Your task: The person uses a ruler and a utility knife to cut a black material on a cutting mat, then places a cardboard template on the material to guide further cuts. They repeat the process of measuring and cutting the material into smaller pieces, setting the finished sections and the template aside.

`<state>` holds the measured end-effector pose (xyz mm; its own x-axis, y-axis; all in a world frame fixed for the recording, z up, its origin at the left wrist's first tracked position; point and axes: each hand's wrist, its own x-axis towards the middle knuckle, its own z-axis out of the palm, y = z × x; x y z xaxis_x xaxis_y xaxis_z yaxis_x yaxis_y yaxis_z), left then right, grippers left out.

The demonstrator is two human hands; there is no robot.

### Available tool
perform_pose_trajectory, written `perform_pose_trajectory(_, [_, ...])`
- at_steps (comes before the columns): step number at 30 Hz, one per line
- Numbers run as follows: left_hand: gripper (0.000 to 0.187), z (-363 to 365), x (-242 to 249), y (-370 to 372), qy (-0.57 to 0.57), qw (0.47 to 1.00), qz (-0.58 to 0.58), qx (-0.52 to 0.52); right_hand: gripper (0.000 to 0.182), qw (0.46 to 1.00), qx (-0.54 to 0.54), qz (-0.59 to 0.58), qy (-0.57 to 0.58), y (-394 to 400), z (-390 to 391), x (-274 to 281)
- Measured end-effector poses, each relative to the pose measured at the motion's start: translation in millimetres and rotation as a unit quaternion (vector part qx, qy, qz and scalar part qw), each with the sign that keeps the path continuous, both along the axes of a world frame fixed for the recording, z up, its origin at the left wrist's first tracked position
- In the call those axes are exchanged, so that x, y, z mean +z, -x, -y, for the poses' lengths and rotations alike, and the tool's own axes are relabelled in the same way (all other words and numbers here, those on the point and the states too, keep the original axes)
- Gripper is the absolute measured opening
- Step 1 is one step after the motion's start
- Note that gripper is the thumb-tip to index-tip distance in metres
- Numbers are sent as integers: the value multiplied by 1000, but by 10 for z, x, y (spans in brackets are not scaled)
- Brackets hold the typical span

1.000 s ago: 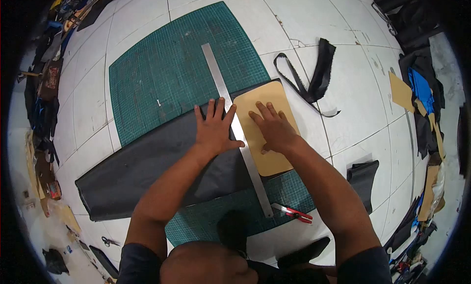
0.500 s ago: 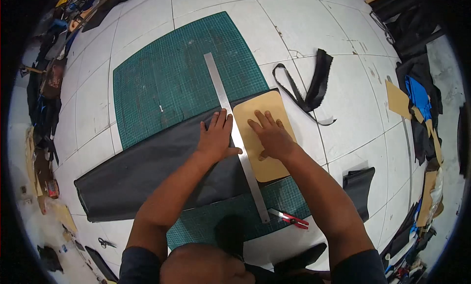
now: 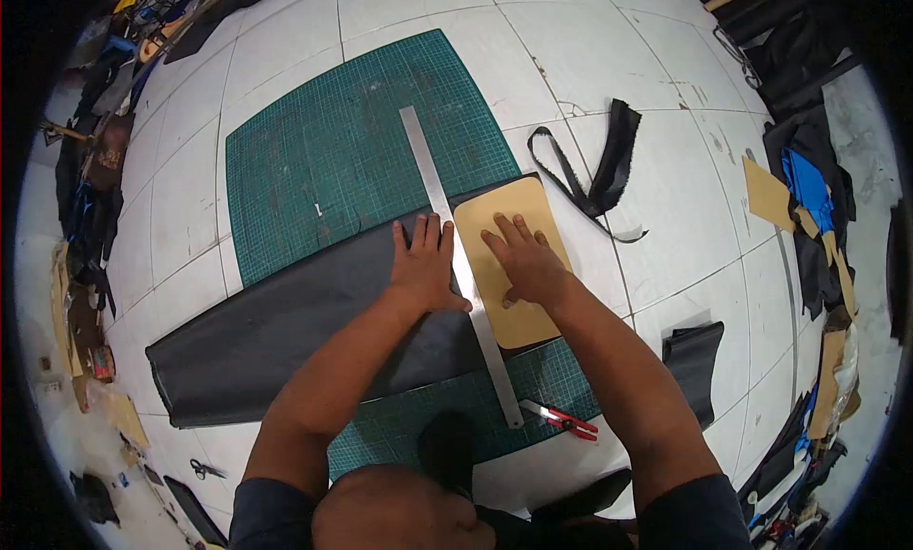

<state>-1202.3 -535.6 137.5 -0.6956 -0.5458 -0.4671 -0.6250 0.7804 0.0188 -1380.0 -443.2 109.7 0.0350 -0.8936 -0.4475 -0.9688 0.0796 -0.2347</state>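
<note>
Beside the steel ruler (image 3: 456,255), left hand (image 3: 423,265) flattens black fabric (image 3: 285,331) while right hand (image 3: 523,260) pins the tan template (image 3: 504,217), both grips open-palmed.

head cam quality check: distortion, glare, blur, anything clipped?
Head view: strong fisheye, so the floor tile lines bow and black vignette fills the corners. Lighting is even with soft shadows; the steel ruler shows only a mild sheen. Left hand and right hand look sharp, as does the cutting mat grid. The clutter at the rim is squeezed and hard to read.
</note>
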Motion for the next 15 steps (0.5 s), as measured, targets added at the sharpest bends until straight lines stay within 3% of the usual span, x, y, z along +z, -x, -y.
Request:
perform_pose_trajectory(9, [141, 4, -120, 89, 7, 999, 33, 3, 124, 1000, -2, 24, -3, 139, -137, -42])
perform_pose_trajectory(12, [142, -2, -160, 80, 7, 999, 42, 1, 104, 999, -22, -39, 11, 283, -470, 121])
perform_pose_trajectory(15, [143, 28, -166, 89, -3, 999, 33, 10, 68, 933, -151, 220, 240, 229, -915, 364])
